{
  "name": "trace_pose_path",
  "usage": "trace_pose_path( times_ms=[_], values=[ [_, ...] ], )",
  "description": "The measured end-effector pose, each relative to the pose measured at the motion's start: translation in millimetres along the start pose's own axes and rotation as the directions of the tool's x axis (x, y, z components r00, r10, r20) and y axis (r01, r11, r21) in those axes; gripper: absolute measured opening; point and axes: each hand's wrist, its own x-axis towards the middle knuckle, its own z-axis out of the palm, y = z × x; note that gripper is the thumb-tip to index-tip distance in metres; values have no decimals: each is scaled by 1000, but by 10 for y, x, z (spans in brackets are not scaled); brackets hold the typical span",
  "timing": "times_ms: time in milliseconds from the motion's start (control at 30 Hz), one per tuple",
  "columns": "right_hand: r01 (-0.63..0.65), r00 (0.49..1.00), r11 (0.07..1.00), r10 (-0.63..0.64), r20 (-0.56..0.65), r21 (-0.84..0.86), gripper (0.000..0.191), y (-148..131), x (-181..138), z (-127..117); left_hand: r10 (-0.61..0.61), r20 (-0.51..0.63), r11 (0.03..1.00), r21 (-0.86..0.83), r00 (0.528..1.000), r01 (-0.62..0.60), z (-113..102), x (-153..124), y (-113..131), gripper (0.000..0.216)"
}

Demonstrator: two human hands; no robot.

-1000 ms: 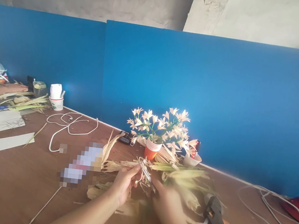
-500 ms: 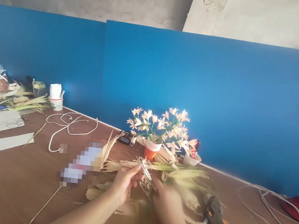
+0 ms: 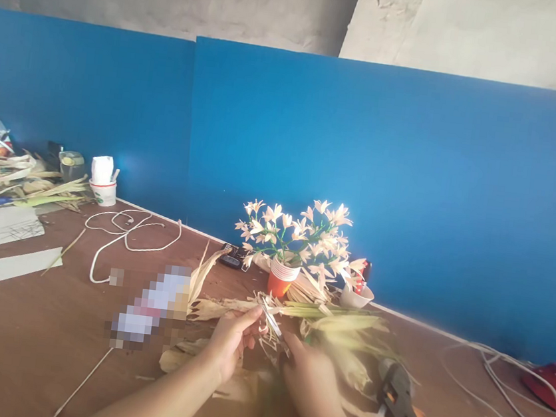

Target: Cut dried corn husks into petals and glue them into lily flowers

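My right hand (image 3: 312, 373) is closed round scissors (image 3: 273, 323); their pale blades point up and left, and the handles are hidden in my palm. Opposite it, my left hand (image 3: 236, 337) pinches a small strip of corn husk (image 3: 262, 300) between thumb and fingers, right at the blade tips. Dry husk scraps (image 3: 185, 357) lie under and around both hands. Just beyond stands an orange and white paper cup (image 3: 284, 279) holding husk flowers (image 3: 300, 231) on green stems.
A black glue gun (image 3: 401, 400) lies to the right of my right hand. Greenish husks (image 3: 355, 328) and a small white cup (image 3: 357, 298) sit behind it. White cables (image 3: 126, 238), a blurred-out object (image 3: 151, 304) and paper (image 3: 5, 268) are at left. A blue partition (image 3: 388, 167) borders the table.
A co-worker's hand at the far left has drawn back almost out of view. My own hands, the scissors and the husk strip have hardly moved.
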Motion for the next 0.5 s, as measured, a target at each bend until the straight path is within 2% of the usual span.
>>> trace_pose_path(
  times_ms=[333,500],
  values=[
    [-9,999,1000,8,39,11,42,-6,11,-16,-33,-47,999,-16,998,33,-29,35,-34,30],
    [5,1000,999,-6,24,48,37,0,5,-35,-27,-39,1000,-8,999,27,-36,39,-27,28]
  ],
)
